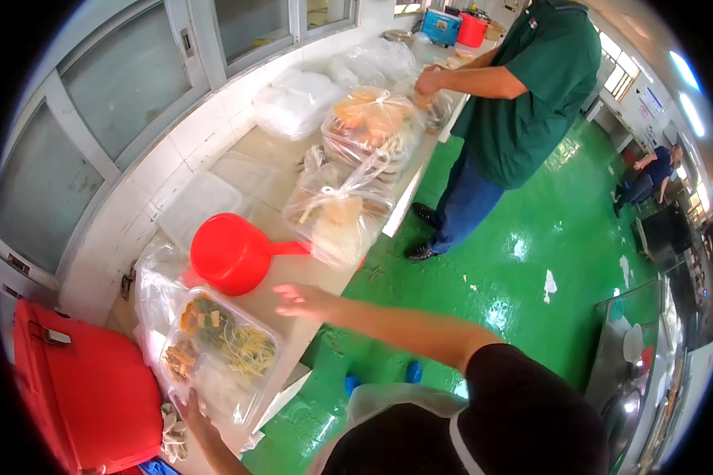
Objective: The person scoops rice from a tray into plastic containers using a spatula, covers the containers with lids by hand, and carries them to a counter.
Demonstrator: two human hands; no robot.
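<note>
On the surface (293, 273), a clear meal tray (218, 352) of noodles and vegetables sits at 7 o'clock. The left hand (192, 418) touches its near edge, fingers spread. The right hand (305, 302) hovers open beside it, below a red scoop (234, 253). A co-worker (523, 95) handles bagged food (368, 123) at 12 o'clock.

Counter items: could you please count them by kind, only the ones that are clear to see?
Red scoop: 1
Filled meal box: 1, left hand at its near edge
Tied clear bags of food: 2
Total: 4
</note>
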